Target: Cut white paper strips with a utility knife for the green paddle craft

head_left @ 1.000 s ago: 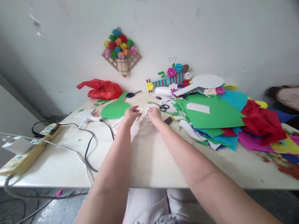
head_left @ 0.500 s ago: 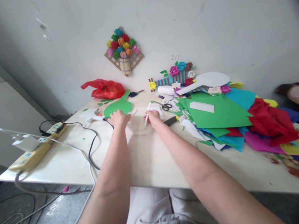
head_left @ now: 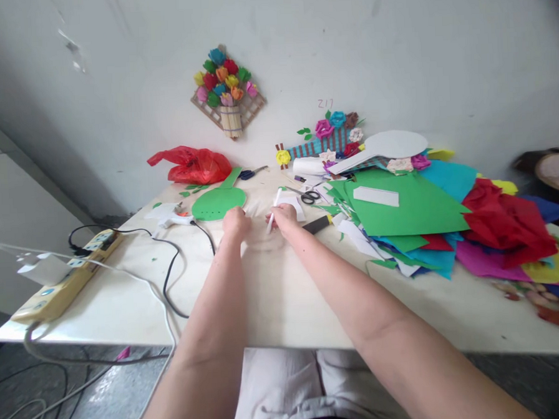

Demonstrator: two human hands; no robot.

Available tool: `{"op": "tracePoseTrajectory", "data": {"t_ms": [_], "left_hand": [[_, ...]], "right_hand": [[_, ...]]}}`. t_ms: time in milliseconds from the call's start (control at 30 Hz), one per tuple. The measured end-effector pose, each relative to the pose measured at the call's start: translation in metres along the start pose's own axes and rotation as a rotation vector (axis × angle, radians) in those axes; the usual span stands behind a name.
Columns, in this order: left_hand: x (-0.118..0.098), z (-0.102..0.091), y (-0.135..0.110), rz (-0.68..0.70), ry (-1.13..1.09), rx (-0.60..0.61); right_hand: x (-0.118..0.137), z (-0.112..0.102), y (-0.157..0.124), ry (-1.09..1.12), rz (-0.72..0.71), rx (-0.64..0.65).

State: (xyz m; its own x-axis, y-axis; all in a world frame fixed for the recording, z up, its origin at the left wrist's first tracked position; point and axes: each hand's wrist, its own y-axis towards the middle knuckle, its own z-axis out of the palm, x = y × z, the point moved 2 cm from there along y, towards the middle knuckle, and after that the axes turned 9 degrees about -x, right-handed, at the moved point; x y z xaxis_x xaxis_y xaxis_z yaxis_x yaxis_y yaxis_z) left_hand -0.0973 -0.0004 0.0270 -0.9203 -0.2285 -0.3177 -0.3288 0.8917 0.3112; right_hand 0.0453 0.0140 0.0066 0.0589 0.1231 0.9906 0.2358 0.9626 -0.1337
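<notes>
My right hand is closed around a slim white pen, tilted with its lower end close to the tabletop. Just left of it, my left hand rests at the lower right edge of a green paper disc. Its fingers are curled together, and whatever they hold is hidden. A row of small dark dots runs along the near part of the disc, and a green strip extends from its back. White paper lies behind my right hand.
A white glue gun with a black cord sits left of the disc. Scissors and a black-handled cutter lie to the right. Beyond them are stacked green sheets and crumpled coloured paper. A power strip stands at the left edge.
My left hand has moved right, off the green disc's near edge, uncovering the dots there. The pen in my right hand has shifted slightly left and stays in its grip.
</notes>
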Motion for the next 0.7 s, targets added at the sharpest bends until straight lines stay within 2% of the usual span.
{"op": "tracePoseTrajectory", "data": {"t_ms": [200, 467, 600, 700], "left_hand": [[-0.007, 0.004, -0.001, 0.013, -0.054, 0.009], [-0.014, 0.006, -0.002, 0.008, -0.107, -0.032], [-0.009, 0.007, 0.003, -0.115, -0.417, -0.011], [-0.011, 0.009, 0.000, -0.180, -0.821, 0.147]], "right_hand": [[-0.002, 0.002, 0.003, 0.059, 0.116, 0.015], [0.003, 0.001, -0.004, 0.088, 0.130, 0.040], [0.003, 0.000, -0.004, 0.112, 0.145, 0.027], [0.006, -0.002, -0.005, 0.135, 0.100, 0.031]]}}
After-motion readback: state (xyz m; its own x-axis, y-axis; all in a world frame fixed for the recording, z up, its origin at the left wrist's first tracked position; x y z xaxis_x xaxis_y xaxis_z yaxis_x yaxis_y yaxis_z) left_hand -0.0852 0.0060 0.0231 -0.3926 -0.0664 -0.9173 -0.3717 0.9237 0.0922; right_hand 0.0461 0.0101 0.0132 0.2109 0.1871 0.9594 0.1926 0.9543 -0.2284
